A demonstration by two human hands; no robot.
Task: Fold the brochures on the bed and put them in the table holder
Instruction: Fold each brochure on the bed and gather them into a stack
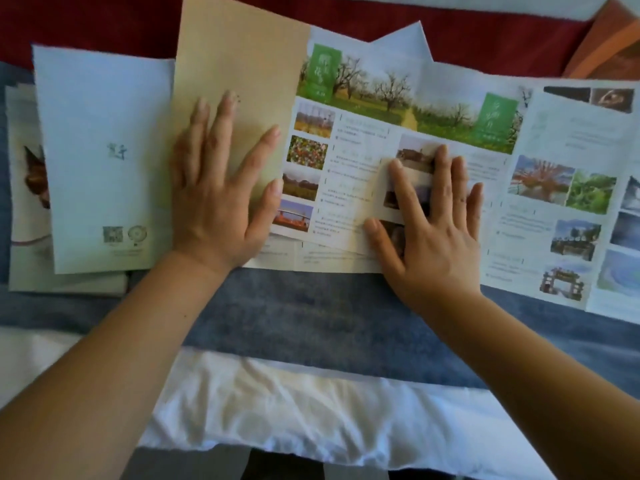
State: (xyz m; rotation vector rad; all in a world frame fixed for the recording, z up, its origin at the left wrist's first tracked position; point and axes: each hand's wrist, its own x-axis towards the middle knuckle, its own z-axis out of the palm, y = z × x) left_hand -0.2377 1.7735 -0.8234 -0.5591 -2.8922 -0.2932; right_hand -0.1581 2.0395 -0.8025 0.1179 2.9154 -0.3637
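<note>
**Pressing a brochure flat on the bed**

Both hands lie palm-down on the open brochure [356, 98], fingers straight and spread, gripping nothing. The left hand [214, 206] rests on the tan panel [239, 64] turned over the brochure's left end, its fingers [221, 116] reaching towards the far edge of the bed. The right hand [433, 230] presses the printed middle panels close to the brochure's near edge.

The brochure's long axis runs left to right across the bed, along the blue runner [311, 306], and its orchard photograph runs along its far side.

A pale blue folded brochure [104, 150] lies just beside the left hand, on top of a stack of papers [27, 188] towards the bed's left edge. A second open brochure [571, 202] meets the first on the right. A white sheet of paper [408, 43] pokes out behind, against the red cover [104, 22]. White bedding [294, 410] lines the near edge.
</note>
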